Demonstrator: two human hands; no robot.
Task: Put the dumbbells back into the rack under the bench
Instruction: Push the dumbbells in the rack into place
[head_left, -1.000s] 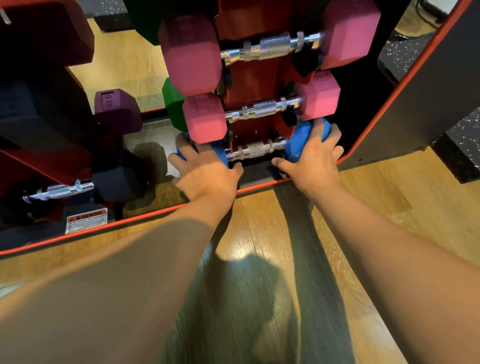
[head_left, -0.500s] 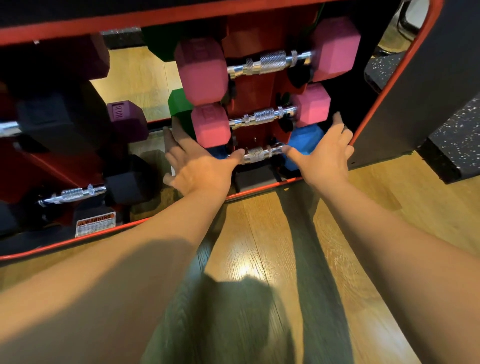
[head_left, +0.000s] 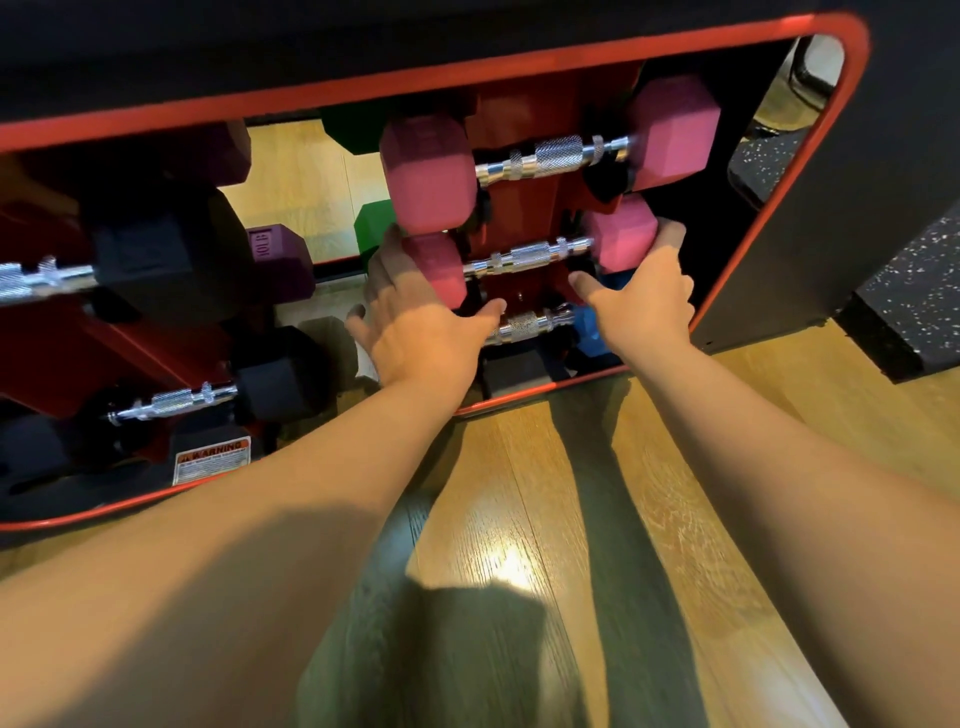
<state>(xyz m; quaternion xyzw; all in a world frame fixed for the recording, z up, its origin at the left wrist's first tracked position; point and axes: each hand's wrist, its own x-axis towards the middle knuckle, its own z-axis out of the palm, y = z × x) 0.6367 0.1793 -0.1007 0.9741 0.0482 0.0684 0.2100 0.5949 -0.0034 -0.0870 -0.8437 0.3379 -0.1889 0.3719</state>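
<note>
A red rack (head_left: 519, 119) sits under the bench, inside its red-rimmed opening (head_left: 415, 78). On it, a large pink dumbbell (head_left: 431, 171) lies at the top, a small pink dumbbell (head_left: 524, 257) below it, and a blue dumbbell (head_left: 592, 332) lowest. My left hand (head_left: 415, 327) cups the left head of the small pink dumbbell, fingers behind it. My right hand (head_left: 644, 296) wraps its right head, thumb underneath. The blue dumbbell's left head is hidden behind my left hand.
Black dumbbells (head_left: 166, 254) (head_left: 280, 384) and a purple one (head_left: 280, 260) fill the rack's left side, above a warning label (head_left: 210, 460). Green heads (head_left: 374, 228) show behind. The wooden floor (head_left: 519, 519) lies below me, and a speckled black mat (head_left: 914, 291) is at the right.
Both hands let go of the blue dumbbell's heads on the lowest pegs and rose to the small pink dumbbell's heads. The view tilted up, showing the bench's top rim.
</note>
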